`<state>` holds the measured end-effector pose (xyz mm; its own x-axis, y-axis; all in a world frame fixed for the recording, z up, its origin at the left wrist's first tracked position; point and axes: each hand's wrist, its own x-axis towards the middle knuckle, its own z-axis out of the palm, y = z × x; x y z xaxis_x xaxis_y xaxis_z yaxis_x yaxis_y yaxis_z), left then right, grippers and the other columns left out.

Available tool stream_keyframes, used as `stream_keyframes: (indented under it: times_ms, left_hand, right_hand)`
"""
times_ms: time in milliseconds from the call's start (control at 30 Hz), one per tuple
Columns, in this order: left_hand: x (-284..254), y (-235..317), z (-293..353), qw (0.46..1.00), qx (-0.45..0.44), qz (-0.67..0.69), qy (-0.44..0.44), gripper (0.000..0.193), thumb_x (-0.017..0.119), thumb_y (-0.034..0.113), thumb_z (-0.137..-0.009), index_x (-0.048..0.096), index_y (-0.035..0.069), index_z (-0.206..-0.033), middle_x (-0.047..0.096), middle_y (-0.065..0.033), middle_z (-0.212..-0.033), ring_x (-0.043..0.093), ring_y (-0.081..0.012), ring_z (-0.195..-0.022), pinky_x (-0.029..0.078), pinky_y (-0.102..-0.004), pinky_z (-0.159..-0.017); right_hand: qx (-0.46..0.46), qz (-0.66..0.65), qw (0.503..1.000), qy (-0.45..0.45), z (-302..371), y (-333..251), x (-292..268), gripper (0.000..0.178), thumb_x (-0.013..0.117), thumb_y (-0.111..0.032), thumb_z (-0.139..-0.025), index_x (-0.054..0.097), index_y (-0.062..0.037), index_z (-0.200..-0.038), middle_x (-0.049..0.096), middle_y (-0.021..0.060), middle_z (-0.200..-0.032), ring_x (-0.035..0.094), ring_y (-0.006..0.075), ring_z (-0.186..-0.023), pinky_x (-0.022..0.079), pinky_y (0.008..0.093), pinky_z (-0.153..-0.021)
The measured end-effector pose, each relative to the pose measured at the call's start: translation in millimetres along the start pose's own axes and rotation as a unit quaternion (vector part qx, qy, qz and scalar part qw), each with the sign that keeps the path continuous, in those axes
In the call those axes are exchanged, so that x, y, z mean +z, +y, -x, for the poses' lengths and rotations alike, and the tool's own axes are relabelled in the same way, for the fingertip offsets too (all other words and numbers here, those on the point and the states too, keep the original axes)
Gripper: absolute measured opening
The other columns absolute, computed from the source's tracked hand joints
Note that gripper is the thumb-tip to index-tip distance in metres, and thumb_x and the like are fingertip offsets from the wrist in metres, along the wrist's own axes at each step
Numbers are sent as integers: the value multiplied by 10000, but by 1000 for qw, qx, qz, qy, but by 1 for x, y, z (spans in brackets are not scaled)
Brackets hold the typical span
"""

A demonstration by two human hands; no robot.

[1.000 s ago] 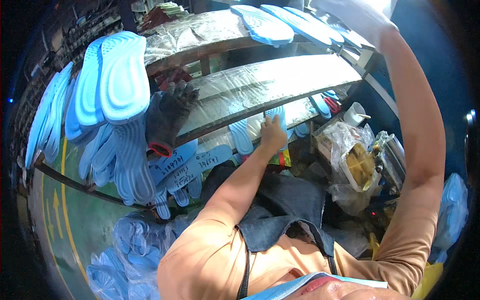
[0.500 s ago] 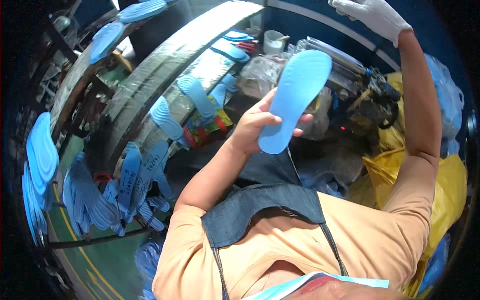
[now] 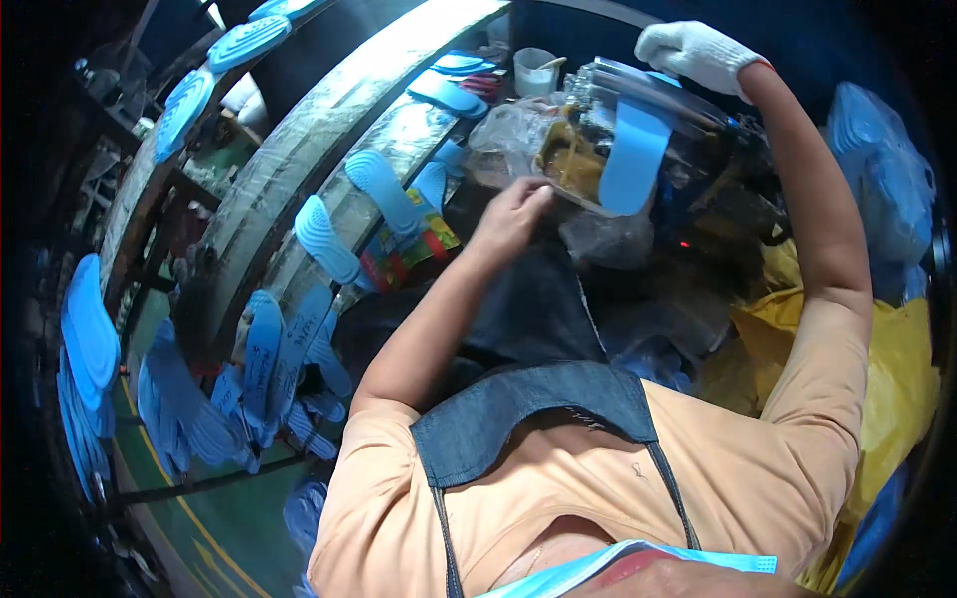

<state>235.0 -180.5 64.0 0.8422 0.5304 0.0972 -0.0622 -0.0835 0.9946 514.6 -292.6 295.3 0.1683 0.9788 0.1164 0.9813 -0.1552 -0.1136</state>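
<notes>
From my end I see a lower shelf (image 3: 409, 138) with patterned blue insoles (image 3: 384, 189) along it, and a white cup (image 3: 535, 82) just past its far end. Clear plastic (image 3: 508, 145) and a brownish-amber mass (image 3: 570, 164) crowd the near left of the metal rollers (image 3: 688, 105), between my left hand (image 3: 513, 214) and the plain blue insole (image 3: 635, 149). A yellow bag (image 3: 897, 379) is bunched beside the right arm.

Half a second ago the left hand held that insole up; now it has let go, and the insole lies at the rollers' near edge. The left fingers are loosely curled, blurred. The gloved right hand (image 3: 695, 55) has come nearer the rollers' far edge, fingers curled; I can't tell whether it grips anything.
</notes>
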Motion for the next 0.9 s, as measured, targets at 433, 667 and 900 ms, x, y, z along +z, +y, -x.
stream_keyframes:
  times_ms: [433, 667, 900]
  left_hand:
    - [-256, -88, 96, 686, -290, -497, 446, 690, 628, 429, -834, 486, 19, -1371, 371, -313, -1454, 369, -456, -1334, 296, -598, -1086]
    - [-287, -103, 107, 684, -268, -511, 446, 413, 560, 260, -878, 579, 30, -1221, 463, -244, -1365, 430, -391, -1266, 345, -549, -1037]
    - [-294, -82, 129, 704, -241, -511, 430, 345, 503, 198, -896, 603, 34, -1182, 573, -223, -1263, 488, -393, -1209, 339, -570, -1025]
  right_hand:
    - [174, -112, 957, -202, -22, -8, 20, 327, 652, -179, -828, 688, -50, -1126, 674, 46, -989, 600, 151, -915, 501, 317, -789]
    - [101, -32, 994, -17, -78, -87, -24, 297, 496, -43, -764, 664, -19, -1008, 631, 42, -839, 594, 142, -803, 493, 303, -774]
    - [-158, -350, 917, 103, -140, -309, -66, 349, 563, -307, -961, 649, -67, -1200, 608, -5, -907, 550, 81, -780, 467, 245, -681]
